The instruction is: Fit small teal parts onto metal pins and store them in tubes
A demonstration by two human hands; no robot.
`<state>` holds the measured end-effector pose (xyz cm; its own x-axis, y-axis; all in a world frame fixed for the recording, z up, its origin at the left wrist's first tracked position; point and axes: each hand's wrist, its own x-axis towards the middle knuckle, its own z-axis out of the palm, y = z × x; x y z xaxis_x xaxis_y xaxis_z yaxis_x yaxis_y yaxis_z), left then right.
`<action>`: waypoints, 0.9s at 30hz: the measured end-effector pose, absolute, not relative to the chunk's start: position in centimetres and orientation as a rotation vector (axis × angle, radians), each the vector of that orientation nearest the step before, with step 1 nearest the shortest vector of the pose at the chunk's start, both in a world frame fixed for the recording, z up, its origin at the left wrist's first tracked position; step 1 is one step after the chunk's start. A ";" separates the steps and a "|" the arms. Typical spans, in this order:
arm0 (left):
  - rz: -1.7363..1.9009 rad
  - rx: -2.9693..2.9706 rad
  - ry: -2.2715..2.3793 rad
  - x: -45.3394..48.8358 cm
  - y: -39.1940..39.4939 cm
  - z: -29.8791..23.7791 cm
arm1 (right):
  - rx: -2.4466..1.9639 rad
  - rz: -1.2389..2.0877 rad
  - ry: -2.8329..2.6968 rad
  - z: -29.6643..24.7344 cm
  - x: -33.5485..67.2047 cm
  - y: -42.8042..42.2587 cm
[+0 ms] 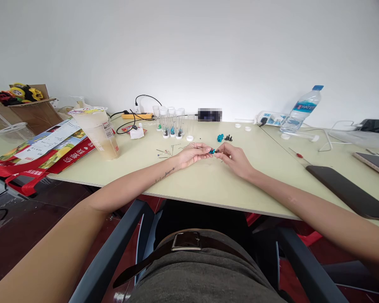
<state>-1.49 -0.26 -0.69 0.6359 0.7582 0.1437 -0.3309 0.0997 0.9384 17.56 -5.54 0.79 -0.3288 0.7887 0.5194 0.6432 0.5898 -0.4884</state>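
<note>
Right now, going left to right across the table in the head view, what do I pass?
red bag → drink cup → clear tubes → left hand → small blue part, held by both hands → right hand → water bottle → phone

Matt table [208, 181], clear plastic tubes [170, 120]

Two hands [194, 154] [235, 160], one bottle [302, 110], one cup [98, 134]
</note>
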 end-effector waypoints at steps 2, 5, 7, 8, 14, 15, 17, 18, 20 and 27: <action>0.851 1.213 0.435 -1.5 -0.3 -0.7 | -1.127 0.233 -2.045 0.7 17.6 -5.5; 0.830 1.231 0.418 -1.5 -0.4 -0.6 | -1.119 0.269 -2.098 0.8 17.6 -5.5; 0.814 1.245 0.408 -1.5 -0.4 -0.5 | -1.127 0.291 -2.138 0.8 17.6 -5.6; 0.814 1.245 0.404 -1.5 -0.4 -0.5 | -1.135 0.289 -2.141 0.8 17.6 -5.6; 0.847 1.205 0.430 -1.5 -0.2 -0.7 | -1.133 0.235 -2.058 0.8 17.5 -5.6; 0.838 1.209 0.430 -1.5 -0.3 -0.7 | -1.133 0.245 -2.074 0.9 17.5 -5.6; 0.810 1.225 0.415 -1.6 -0.3 -0.6 | -1.134 0.272 -2.115 0.9 17.6 -5.7; 0.799 1.232 0.405 -1.6 -0.3 -0.6 | -1.133 0.283 -2.131 0.9 17.6 -5.7; 0.797 1.234 0.398 -1.6 -0.3 -0.6 | -1.131 0.287 -2.130 0.9 17.6 -5.7; 0.845 1.212 0.421 -1.6 -0.1 -0.8 | -1.120 0.249 -2.055 0.6 17.6 -5.4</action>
